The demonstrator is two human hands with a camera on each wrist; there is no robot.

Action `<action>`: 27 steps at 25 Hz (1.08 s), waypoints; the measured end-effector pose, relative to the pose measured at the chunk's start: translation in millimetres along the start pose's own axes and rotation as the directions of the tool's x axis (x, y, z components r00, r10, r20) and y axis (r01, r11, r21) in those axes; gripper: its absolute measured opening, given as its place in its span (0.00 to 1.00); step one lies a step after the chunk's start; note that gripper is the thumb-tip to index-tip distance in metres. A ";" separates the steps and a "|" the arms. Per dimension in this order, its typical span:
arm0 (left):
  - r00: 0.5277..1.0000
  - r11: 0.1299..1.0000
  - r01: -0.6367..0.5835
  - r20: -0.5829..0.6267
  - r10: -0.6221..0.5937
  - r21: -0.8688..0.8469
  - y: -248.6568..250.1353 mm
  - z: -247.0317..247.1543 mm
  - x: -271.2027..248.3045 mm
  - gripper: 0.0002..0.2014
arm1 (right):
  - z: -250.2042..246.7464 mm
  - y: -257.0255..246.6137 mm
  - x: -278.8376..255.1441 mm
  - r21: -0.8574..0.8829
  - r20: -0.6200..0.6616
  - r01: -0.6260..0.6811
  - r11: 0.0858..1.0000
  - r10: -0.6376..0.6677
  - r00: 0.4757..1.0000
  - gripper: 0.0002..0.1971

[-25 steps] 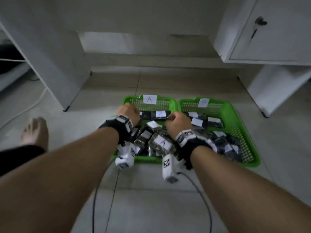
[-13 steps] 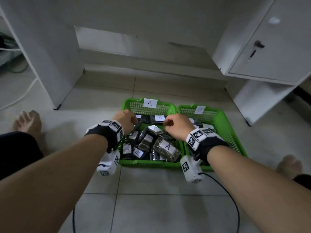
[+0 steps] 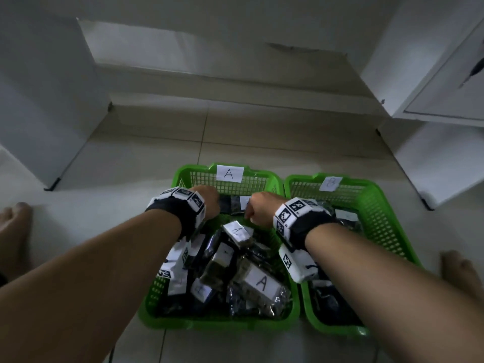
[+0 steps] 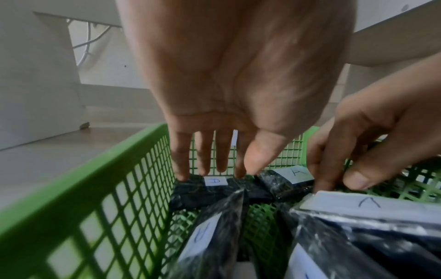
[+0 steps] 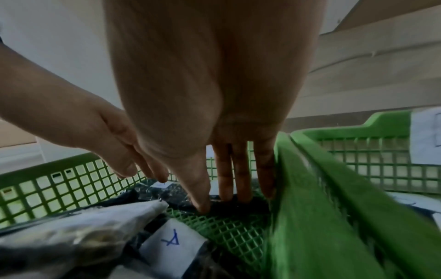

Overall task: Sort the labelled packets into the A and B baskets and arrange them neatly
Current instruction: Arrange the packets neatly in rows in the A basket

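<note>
Now both hands work the A basket (image 3: 230, 188): left hand (image 4: 238, 85) fingers straight and apart, tips on a dark packet (image 4: 210, 190). Right hand (image 5: 214, 85) fingers straight, close together, pressing another packet (image 5: 238, 204). Slick wrappers under those fingertips could skid and spoil the row.

Since the earlier pictures we see both hands reach deeper, to the far end of the A basket (image 3: 183, 176). The left hand (image 4: 238, 79) now rests straight fingertips on 1 dark packet (image 4: 203, 190), the right hand (image 5: 210, 79) on its neighbour (image 4: 284, 179); the fists have opened.
</note>
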State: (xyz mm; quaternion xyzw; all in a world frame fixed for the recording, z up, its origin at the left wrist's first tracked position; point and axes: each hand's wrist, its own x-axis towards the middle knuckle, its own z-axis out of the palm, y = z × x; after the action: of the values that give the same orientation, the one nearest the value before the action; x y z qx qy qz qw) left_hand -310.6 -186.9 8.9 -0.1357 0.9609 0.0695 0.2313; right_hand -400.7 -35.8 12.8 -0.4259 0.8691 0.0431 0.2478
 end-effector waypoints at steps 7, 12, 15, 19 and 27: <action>0.998 0.978 -0.015 -0.071 0.000 -0.207 -17.6 30.3 -20.5 0.18 | 10.0 -9.2 -7.1 0.138 -0.067 -0.049 0.989 0.058 0.996 0.08; 0.996 0.909 -0.074 -0.080 0.045 -0.411 -3.2 38.1 -44.9 0.14 | 33.5 -17.8 -35.5 0.148 0.072 -0.080 0.986 0.070 0.995 0.30; 0.996 0.883 -0.038 -0.086 -0.003 -0.467 9.4 36.2 -47.8 0.17 | 28.7 -21.9 -43.1 0.148 0.003 -0.094 0.985 0.094 0.996 0.35; 0.995 0.867 -0.069 -0.091 0.028 -0.494 9.8 33.3 -49.9 0.20 | 13.0 -28.7 -50.3 0.225 0.037 -0.077 0.971 0.070 0.997 0.20; 0.995 0.870 -0.091 -0.082 0.058 -0.484 11.5 36.9 -50.6 0.16 | 19.8 -24.5 -53.8 0.297 0.079 -0.082 0.951 0.061 0.995 0.25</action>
State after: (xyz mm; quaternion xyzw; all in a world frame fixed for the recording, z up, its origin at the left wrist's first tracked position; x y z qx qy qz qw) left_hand -254.9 -157.1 0.5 -0.1545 0.9240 0.3134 0.1556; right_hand -346.6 -7.0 24.1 -0.3498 0.8713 -0.0657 0.3379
